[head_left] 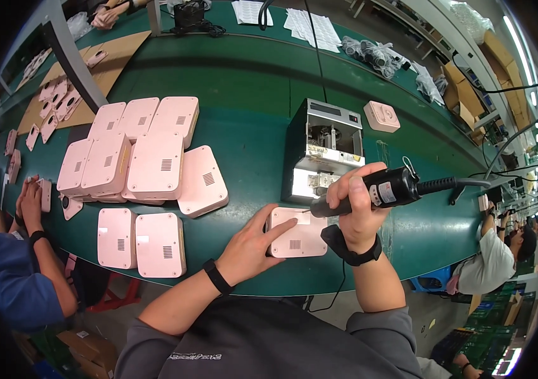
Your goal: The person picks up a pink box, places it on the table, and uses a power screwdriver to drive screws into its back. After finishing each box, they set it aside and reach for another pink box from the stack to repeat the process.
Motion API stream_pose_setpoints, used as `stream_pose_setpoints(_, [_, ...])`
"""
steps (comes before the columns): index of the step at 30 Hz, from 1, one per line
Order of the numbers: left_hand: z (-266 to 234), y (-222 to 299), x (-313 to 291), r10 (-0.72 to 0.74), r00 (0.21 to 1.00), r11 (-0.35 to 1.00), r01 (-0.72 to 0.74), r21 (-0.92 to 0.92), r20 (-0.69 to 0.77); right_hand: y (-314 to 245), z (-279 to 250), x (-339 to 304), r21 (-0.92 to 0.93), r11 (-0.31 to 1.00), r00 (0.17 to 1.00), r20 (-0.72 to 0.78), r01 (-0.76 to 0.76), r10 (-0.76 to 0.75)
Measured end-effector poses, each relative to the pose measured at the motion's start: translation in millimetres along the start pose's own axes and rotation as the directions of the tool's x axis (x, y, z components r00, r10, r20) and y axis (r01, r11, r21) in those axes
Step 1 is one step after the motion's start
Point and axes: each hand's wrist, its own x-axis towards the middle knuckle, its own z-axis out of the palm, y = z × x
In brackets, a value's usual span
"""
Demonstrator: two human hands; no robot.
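A pale pink plastic housing with a small slotted vent lies on the green table in front of me. My left hand grips its left side, the index finger stretched over the top face beside a pale label. My right hand is wrapped around a black corded electric screwdriver, held nearly level. The screwdriver's tip points left at the housing's upper part; whether it touches a screw I cannot tell. Just beyond the housing stands a black and silver screw feeder with an open top.
Several similar pink housings are stacked on the left, with two more nearer me. A smaller pink part lies right of the feeder. Cables hang overhead and trail right. Co-workers sit at left and right.
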Motion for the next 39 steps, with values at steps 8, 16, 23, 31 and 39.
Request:
stream_pose_setpoints(8, [11, 8, 8, 0.023, 0.999, 1.000, -0.023, -0.001, 0.031, -27, -6, 18, -0.059, 0.986, 0.988, -0.015, 0.155, -0.156])
stream_pose_setpoints(16, [20, 5, 17, 0.056, 0.998, 0.998, -0.056, 0.013, 0.035, -24, -4, 27, -0.112, 0.992, 0.998, 0.004, 0.059, -0.059])
stream_pose_setpoints(23, [19, 5, 18, 0.056, 0.997, 0.998, -0.057, 0.001, 0.052, -32, 18, -1, 0.020, 1.000, 0.995, 0.098, -0.005, 0.003])
stream_pose_setpoints(31, [23, 3, 17, 0.057, 0.998, 0.998, -0.058, 0.009, 0.033, -6, 16, -8, 0.001, 0.999, 0.990, 0.129, -0.048, 0.047])
stream_pose_setpoints(39, [27, 1, 16, 0.092, 0.996, 0.995, -0.092, 0.035, 0.007, -5, 18, -11, 0.010, 1.000, 0.988, 0.152, -0.029, 0.027])
